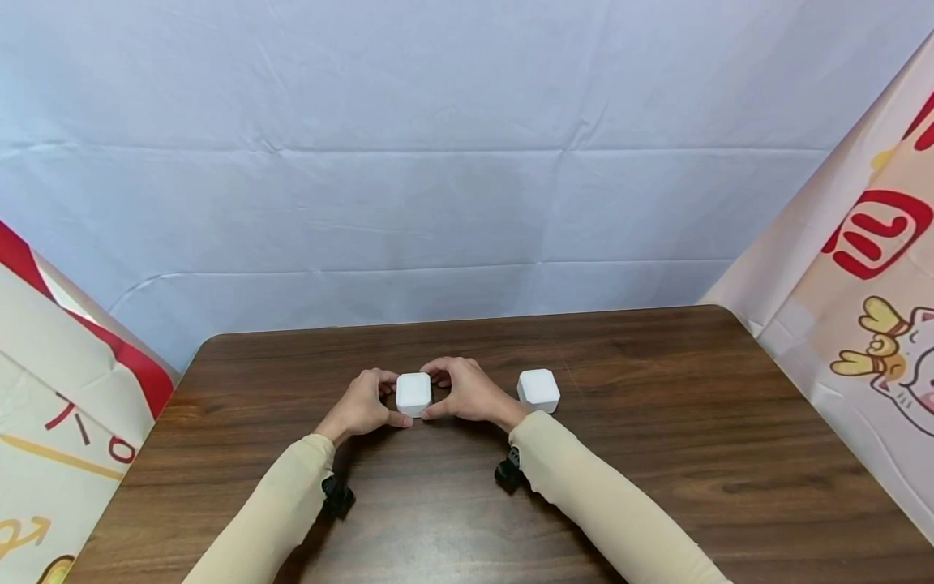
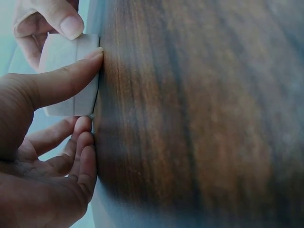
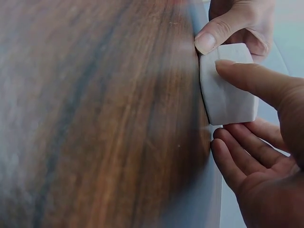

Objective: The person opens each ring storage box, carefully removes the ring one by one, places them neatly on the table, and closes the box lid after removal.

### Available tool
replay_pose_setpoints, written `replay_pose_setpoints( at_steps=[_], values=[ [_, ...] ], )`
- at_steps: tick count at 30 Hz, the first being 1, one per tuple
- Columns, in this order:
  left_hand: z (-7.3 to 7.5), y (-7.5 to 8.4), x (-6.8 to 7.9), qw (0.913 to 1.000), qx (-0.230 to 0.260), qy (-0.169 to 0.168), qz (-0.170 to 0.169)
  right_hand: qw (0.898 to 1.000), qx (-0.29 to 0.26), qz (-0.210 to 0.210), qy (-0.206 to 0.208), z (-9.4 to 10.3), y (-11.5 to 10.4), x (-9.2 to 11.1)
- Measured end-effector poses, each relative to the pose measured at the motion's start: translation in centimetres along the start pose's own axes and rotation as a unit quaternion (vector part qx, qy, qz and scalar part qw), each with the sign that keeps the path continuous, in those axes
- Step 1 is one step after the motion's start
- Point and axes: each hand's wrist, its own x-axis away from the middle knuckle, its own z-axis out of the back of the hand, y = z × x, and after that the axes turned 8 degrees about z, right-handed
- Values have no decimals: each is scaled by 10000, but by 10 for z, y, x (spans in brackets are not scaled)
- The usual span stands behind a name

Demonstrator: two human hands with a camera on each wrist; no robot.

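Note:
Between both hands a small white box (image 1: 413, 391) with rounded corners stands on the wooden table. A seam runs around its side, as the left wrist view of the box (image 2: 61, 53) shows. The left hand (image 1: 365, 403) grips it from the left, thumb at the near side low down and fingers curled toward the far side. From the right, the right hand (image 1: 470, 391) holds it the same way; its thumb (image 3: 237, 73) presses the near face in the right wrist view. The two thumbs are close together at the box's front.
A second white box (image 1: 538, 389) of like shape sits to the right, just beyond the right wrist. The brown table (image 1: 627, 349) ends at a far edge against a pale cloth backdrop (image 1: 438, 203). Printed cloths (image 1: 810, 324) hang at both sides.

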Motion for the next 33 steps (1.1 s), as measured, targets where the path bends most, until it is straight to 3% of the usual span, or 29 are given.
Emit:
replay_pose_setpoints(
  at_steps=[19,33],
  values=[
    [1,0,-3,9998,-77,123,-136,9997,131,-165,-148,-2,-4,-2],
    [1,3,-2,9998,-57,63,-162,9987,-324,-364,-147,2,-3,-6]
  ],
)
